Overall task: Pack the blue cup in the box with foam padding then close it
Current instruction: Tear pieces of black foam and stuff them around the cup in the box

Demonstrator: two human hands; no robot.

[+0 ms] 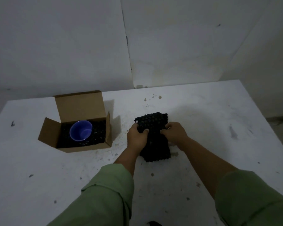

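Blue cup (81, 132): sits inside the cardboard box (87, 148), its open mouth tilted toward the camera, bedded in black foam padding (99, 134) that fills the space around it.
Cardboard box: stands on the left part of the worktop (211, 115), top open; the rear lid flap stands upright and the two side flaps splay outward.
Foam sheet (153, 123): a black, bumpy-textured piece of padding, well apart from the box to its right, its near end on the worktop and its far end raised between the two hands.
Left hand (136, 138): grips the left edge of the foam sheet, fingers (145, 131) curled tight onto it.
Right hand (176, 132): grips the right edge of the same sheet, fingers curled round it, level with the left hand.
Sleeves (104, 198): pale green, pushed up so both forearms are bare.
Worktop: white and scuffed, scattered with dark specks and small crumbs; a small dark scrap (153, 223) lies at the near edge.
Wall (186, 38): plain whitish panels behind, with a dark vertical seam (127, 39) running down to the worktop.
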